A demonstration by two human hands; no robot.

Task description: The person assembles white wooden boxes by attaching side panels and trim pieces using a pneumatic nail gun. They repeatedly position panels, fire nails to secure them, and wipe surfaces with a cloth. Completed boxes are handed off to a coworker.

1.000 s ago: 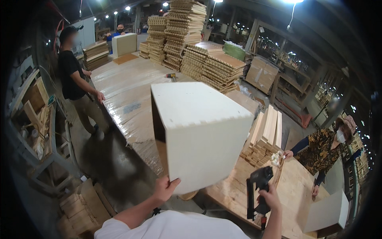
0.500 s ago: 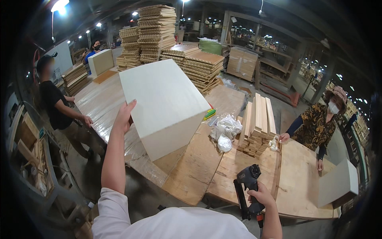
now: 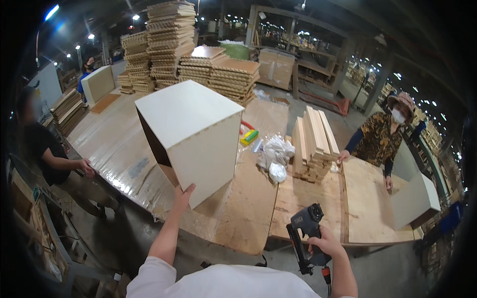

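A large white box (image 3: 204, 146) stands on the worktable before me, its dark open side toward the left. My left hand (image 3: 185, 194) is closed on the box's lower near edge, thumb on the outer face and the other fingers hidden inside. In my right hand (image 3: 328, 243) is a black pneumatic nail gun (image 3: 309, 223), held by its grip over the table's near edge. An air hose runs down from its orange fitting. Right of the box lie a crumpled white plastic bag (image 3: 276, 154) and a yellow and green item (image 3: 249, 137).
A stack of wooden strips (image 3: 315, 141) stands right of the bag. At the right, a co-worker (image 3: 382, 134) stands by another white box (image 3: 416, 201). Another person (image 3: 49, 149) is at the table's left side. Tall panel piles (image 3: 170, 47) rise at the back.
The white box has turned, bringing its open side into view at the left. My left hand has moved from its upper left edge to its lower near edge. The right hand still holds the nail gun.
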